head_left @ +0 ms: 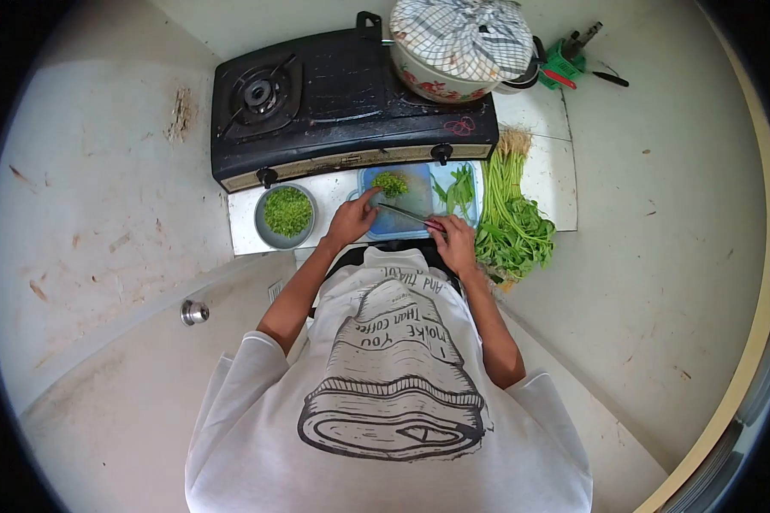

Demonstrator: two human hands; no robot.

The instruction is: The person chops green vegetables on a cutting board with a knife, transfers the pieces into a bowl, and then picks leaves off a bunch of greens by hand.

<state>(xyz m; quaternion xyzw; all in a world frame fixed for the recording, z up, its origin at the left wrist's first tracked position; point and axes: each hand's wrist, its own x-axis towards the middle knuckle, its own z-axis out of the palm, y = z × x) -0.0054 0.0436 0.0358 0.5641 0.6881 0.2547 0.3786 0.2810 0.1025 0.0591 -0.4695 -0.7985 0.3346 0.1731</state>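
My right hand (pixel 455 243) grips a kitchen knife (pixel 402 213), its blade pointing left across a blue cutting board (pixel 393 227). Close to the blade tip, my left hand (pixel 352 220) rests at the board's left edge, its index finger stretched toward a small pile of chopped greens (pixel 390 183). No object shows in that hand. Loose green leaves (pixel 458 190) lie on the right part of the board. Left of the board stands a grey bowl (pixel 260 227) filled with finely chopped greens (pixel 287 211).
A black gas stove (pixel 342 98) sits behind the board, carrying a flowered pot (pixel 441 85) under a checked cloth (pixel 462 38). A bunch of leafy stalks with roots (pixel 509 197) lies to the right. A green holder (pixel 563 61) with utensils stands at the back right.
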